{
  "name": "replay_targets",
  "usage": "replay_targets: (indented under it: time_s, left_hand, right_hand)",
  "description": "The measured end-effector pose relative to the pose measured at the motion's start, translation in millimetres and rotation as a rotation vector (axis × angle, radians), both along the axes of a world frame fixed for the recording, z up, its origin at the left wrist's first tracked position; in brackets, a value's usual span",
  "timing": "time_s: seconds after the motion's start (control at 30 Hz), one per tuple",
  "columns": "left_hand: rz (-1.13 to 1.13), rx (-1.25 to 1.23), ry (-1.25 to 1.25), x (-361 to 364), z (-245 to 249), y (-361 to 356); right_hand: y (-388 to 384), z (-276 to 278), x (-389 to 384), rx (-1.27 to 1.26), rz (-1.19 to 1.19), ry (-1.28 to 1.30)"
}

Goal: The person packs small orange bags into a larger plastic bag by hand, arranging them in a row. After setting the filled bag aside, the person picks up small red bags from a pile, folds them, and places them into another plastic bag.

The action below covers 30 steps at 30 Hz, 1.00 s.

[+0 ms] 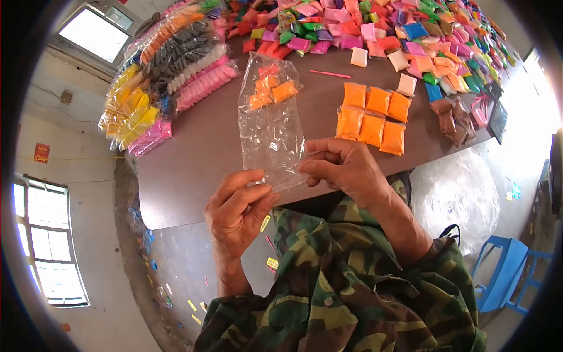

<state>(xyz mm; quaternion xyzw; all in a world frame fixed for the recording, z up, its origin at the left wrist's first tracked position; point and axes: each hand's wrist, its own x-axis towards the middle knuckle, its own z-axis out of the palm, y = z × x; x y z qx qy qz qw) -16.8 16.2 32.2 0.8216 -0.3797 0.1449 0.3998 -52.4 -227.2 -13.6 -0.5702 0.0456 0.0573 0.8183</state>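
A long clear plastic bag (272, 138) lies on the table in front of me, with several orange packets (267, 86) at its far end. My right hand (340, 166) pinches the bag's near right edge between thumb and fingers. At the near left corner, the bent fingers of my left hand (237, 202) close on the film; the exact grip is partly hidden. To the right of the bag, several flat orange packets (370, 129) are laid side by side in two rows.
Clear bags filled with packets (193, 56) are stacked at the left of the brown table (182, 176). A large heap of colourful packets (410, 35) covers its back. A thin pink stick (330, 74) lies mid-table. Brown packets (451, 120) sit near the right edge, and a blue stool (501, 273) stands on the floor.
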Motion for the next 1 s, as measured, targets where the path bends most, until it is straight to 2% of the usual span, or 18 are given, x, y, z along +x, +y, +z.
replay_targets:
  time_s: [0.27, 0.37, 0.5, 0.6, 0.8, 1.0]
  left_hand:
    - [0.166, -0.108, 0.11, -1.4, -4.2, -8.0]
    - [0.208, -0.128, 0.102, -1.6, -8.0, -11.4]
    - [0.201, -0.106, 0.076, -2.7, -14.3, -13.6]
    - [0.203, -0.12, 0.072, -4.3, -16.0, -16.3]
    - [0.221, -0.116, 0.104, -5.5, -14.8, -18.7]
    - [0.217, -0.157, 0.086, -2.4, -20.9, -20.0]
  right_hand:
    - [4.3, 16.3, -10.4, 0.117, 0.018, 0.03]
    - [16.1, 3.5, -14.7, 0.141, 0.06, -0.052]
    - [23.0, 0.5, -15.6, 0.155, -0.015, 0.085]
    - [28.8, 1.4, -18.3, 0.236, -0.08, 0.07]
    - [30.7, -2.8, -18.0, 0.081, -0.048, 0.026]
    - [29.6, -5.4, -19.6, 0.036, -0.081, -0.057]
